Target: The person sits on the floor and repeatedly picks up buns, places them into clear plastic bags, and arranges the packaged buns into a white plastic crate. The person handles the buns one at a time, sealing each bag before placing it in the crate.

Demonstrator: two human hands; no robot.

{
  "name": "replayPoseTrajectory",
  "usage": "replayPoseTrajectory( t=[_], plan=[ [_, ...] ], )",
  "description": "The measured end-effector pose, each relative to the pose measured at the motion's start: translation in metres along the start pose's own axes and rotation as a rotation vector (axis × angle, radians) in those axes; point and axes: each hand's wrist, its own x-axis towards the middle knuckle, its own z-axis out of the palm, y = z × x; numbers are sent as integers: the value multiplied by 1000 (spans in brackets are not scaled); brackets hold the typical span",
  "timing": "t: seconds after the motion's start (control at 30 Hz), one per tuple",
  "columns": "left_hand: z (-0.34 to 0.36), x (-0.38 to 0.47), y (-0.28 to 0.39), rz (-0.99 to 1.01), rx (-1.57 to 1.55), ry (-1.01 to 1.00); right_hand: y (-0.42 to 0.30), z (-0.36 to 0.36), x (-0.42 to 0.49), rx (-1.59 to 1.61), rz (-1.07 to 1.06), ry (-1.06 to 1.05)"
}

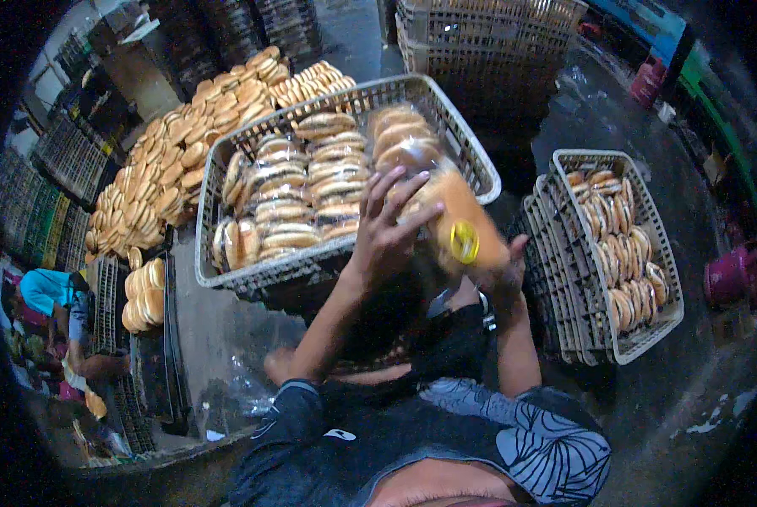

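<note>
Between my hands is a clear plastic bag of bread buns [470, 215] with a round yellow label, tilted over the near right side of a plastic crate [277, 272]. My left hand [394, 212] lies with spread fingers on the bag's left side. My right hand [508, 269] grips its lower right end, the fingers partly hidden beneath it. Inside the crate, bagged buns [283, 190] stand in rows. Another bag of buns [404, 136] lies in the crate just beyond my left hand.
A large pile of loose buns [182, 146] lies beyond the crate to the left. At right, a crate of bagged buns [644, 209] tops a stack. Tall crate stacks [480, 38] stand behind. A person in a blue shirt [46, 288] bends at far left.
</note>
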Motion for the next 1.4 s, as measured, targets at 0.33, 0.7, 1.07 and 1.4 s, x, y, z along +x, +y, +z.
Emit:
replayPoseTrajectory(
  t=[0.33,0.7,1.07,1.4],
  plan=[
    [-64,-152,67,-1226,-1173,203,116,73,-23,-1030,-169,136],
    [-71,-170,47,-1175,-1454,237,96,93,-18,-1084,-146,-160],
    [-81,-147,62,-1120,-1316,329,126,75,8,-938,411,-19],
    [-77,-153,61,-1062,-1104,183,115,99,-4,-1046,73,-126]
  ],
)
